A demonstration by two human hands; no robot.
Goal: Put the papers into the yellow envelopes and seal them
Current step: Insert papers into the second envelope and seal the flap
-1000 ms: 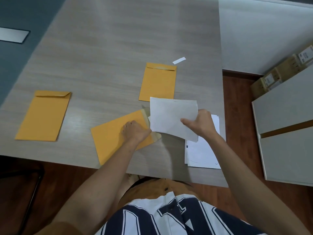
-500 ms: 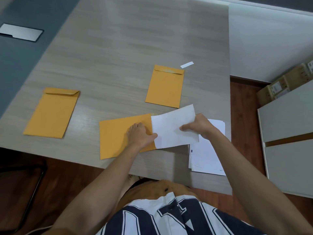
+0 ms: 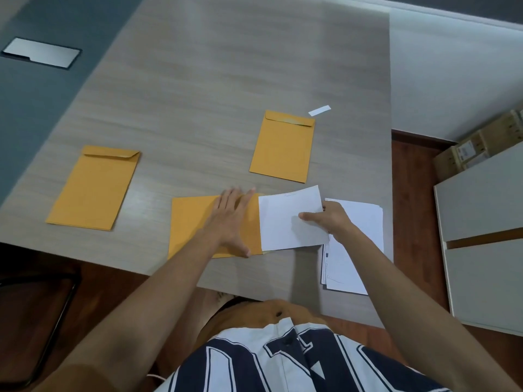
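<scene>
Left hand (image 3: 232,222), curled before, now flat with straight fingers (image 3: 236,195) on near yellow paper envelope (image 3: 192,224); right hand (image 3: 331,219) pinches white paper sheet (image 3: 283,222); white paper stack (image 3: 362,222) beside

Open tabletop (image 3: 198,154) between left envelope (image 3: 93,190) and far envelope (image 3: 281,151); paper stack (image 3: 368,219) flanks right, cabinet (image 3: 481,222) beyond.

A small white strip (image 3: 319,110) lies on the bench (image 3: 226,80) at one o'clock. Cardboard boxes (image 3: 475,148) sit at three o'clock beside a white cabinet (image 3: 486,222).
</scene>
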